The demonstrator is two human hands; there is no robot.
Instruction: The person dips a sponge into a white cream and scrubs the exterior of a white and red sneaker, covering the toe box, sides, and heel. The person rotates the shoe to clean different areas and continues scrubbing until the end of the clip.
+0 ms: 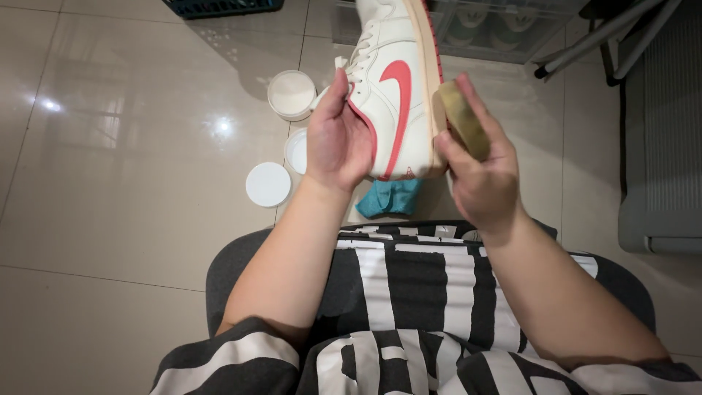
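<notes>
Sneaker: a white high-top shoe (391,80) with red trim, held up off the floor at about 12 o'clock from the lap, toe pointing away, sole edge turned to 3 o'clock.
Left hand: the left hand (336,139) is wrapped round the heel and ankle part of the sneaker, thumb up along the laces side, gripping it.
Right hand: the right hand (479,172) is closed round a tan sponge block (463,117), whose long side lies against the sole edge of the sneaker.
Edges: the sneaker's top is cut off by the upper frame edge; a dark blue crate (219,7) sits at 11 o'clock, clear storage boxes (504,29) at 1 o'clock, a grey unit (662,146) along 3 o'clock.
Open room: bare tile spreads wide from 8 to 10 o'clock.
Near the hands: an open white jar (291,93) at 11 o'clock, a second white tub (296,150) just beside the left wrist, a round white lid (268,184) near it, and a teal cloth (391,197) under the sneaker.
Surface: glossy beige floor tiles (110,146) with lamp reflections.
Room: the person sits, in a black and white striped garment (409,307).
</notes>
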